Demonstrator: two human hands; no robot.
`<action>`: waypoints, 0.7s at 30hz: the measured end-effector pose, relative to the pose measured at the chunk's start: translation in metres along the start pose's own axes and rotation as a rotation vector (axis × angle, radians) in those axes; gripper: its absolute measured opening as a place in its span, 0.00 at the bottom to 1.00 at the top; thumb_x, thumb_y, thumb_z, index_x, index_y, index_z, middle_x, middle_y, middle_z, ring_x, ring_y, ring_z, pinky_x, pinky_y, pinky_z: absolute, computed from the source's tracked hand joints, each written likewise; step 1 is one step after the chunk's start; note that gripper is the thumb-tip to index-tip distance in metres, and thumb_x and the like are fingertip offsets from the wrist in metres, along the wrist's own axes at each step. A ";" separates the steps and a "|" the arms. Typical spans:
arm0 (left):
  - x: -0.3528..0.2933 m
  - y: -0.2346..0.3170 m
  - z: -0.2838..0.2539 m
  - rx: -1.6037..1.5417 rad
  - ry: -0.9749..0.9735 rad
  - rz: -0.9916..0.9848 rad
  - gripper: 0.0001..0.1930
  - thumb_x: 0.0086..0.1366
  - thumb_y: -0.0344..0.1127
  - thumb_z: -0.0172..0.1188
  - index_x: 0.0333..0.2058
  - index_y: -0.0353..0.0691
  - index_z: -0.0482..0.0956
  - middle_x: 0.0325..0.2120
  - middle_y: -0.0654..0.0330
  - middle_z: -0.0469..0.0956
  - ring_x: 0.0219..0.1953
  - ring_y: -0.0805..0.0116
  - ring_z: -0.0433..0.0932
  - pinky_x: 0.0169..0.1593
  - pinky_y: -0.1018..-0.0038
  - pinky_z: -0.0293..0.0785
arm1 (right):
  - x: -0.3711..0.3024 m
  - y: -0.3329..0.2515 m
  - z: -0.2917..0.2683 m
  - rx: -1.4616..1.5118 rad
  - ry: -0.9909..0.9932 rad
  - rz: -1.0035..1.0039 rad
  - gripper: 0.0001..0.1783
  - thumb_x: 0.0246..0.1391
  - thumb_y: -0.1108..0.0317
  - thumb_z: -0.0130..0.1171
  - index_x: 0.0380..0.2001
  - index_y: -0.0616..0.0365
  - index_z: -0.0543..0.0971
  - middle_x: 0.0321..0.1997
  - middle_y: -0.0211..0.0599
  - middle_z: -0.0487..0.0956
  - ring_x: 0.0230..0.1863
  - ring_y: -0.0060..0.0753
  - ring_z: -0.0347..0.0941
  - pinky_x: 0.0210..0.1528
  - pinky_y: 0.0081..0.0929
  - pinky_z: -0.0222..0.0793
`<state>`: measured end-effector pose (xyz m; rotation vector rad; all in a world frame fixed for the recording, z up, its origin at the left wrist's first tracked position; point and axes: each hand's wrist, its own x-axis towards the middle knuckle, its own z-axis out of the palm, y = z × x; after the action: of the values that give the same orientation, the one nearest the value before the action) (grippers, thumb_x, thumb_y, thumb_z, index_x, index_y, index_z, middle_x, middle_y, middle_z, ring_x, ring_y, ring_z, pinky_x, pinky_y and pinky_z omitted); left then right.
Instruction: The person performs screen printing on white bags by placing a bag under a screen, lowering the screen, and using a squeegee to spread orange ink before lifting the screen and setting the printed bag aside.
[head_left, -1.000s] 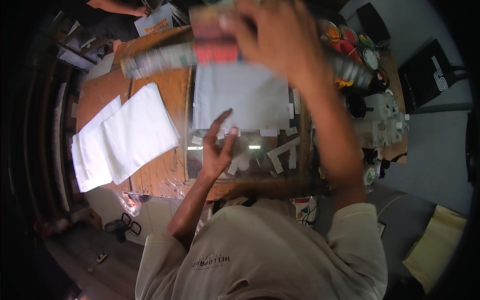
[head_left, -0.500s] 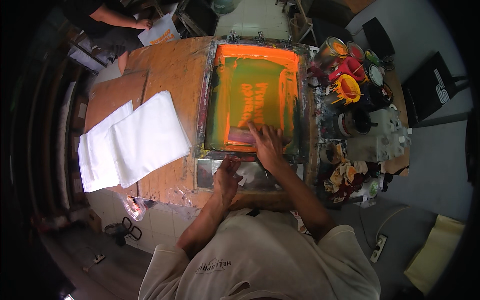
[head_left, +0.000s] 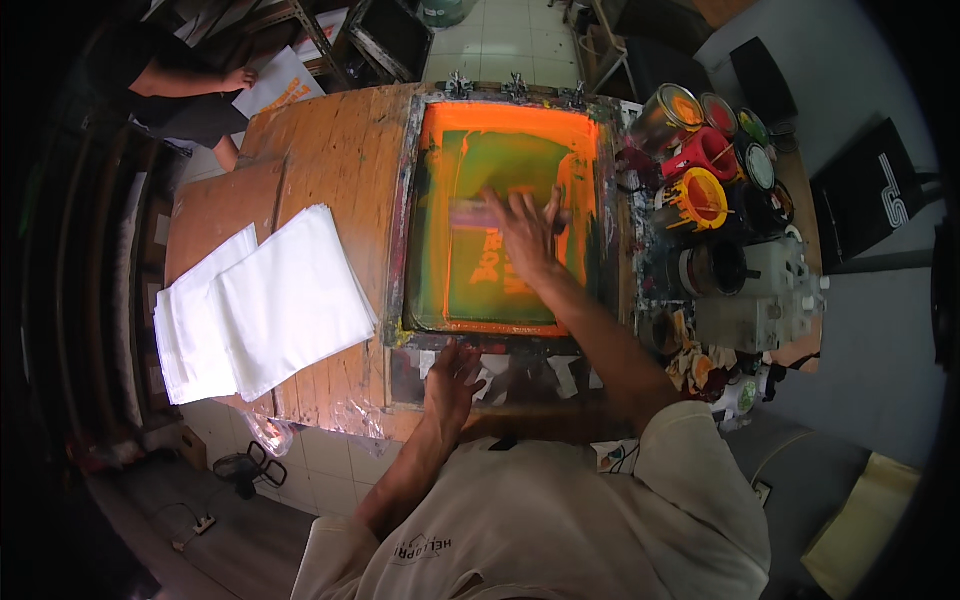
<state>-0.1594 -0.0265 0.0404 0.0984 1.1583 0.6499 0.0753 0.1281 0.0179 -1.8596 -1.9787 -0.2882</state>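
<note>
A screen-printing frame [head_left: 399, 225] lies on the wooden table in front of me, its green mesh streaked with orange ink [head_left: 485, 116]. My right hand [head_left: 530, 232] is closed on a squeegee [head_left: 466, 214] that lies across the mesh, around the middle. Fingers and palm cover much of the squeegee's right part. Orange lettering shows in the mesh on the near side of the hand. At the near edge of the frame is my left hand [head_left: 455, 378], its thumb apart from the fingers and the fingertips against the edge. Nothing shows in its grasp.
White sheets [head_left: 280, 305] lie stacked on the table's left. Ink cans [head_left: 703, 200], clear jugs [head_left: 755, 320] and stained rags [head_left: 697, 370] crowd the right side. Metal clamps [head_left: 515, 87] stand at the frame's far edge. Far left, another person holds a printed sheet [head_left: 278, 88].
My right hand and the squeegee have moved away from me, from the mesh's near end to its middle. My left hand stays by the near edge. The other person's sheet has shifted left.
</note>
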 end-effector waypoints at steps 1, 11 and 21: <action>-0.001 0.001 0.001 -0.001 0.000 -0.005 0.17 0.73 0.58 0.56 0.41 0.51 0.76 0.48 0.64 0.76 0.61 0.65 0.70 0.60 0.46 0.60 | 0.018 0.011 0.008 -0.020 0.013 -0.005 0.40 0.51 0.78 0.63 0.69 0.43 0.69 0.43 0.36 0.74 0.53 0.41 0.73 0.70 0.82 0.41; -0.002 0.000 0.000 -0.076 0.040 -0.017 0.19 0.74 0.55 0.55 0.47 0.46 0.77 0.49 0.57 0.77 0.58 0.61 0.72 0.59 0.52 0.64 | 0.134 0.084 0.043 0.036 -0.268 0.027 0.42 0.49 0.70 0.72 0.68 0.43 0.69 0.47 0.37 0.76 0.58 0.42 0.71 0.69 0.59 0.53; -0.001 -0.002 -0.013 -0.091 0.007 0.033 0.15 0.68 0.47 0.67 0.42 0.45 0.74 0.44 0.59 0.79 0.55 0.57 0.79 0.59 0.55 0.69 | 0.142 0.078 0.064 -0.095 -0.017 -0.055 0.34 0.50 0.81 0.61 0.62 0.44 0.73 0.45 0.39 0.76 0.53 0.44 0.70 0.53 0.47 0.58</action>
<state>-0.1697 -0.0318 0.0349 0.0379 1.1340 0.7321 0.1384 0.2899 0.0117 -1.8732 -2.0634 -0.3897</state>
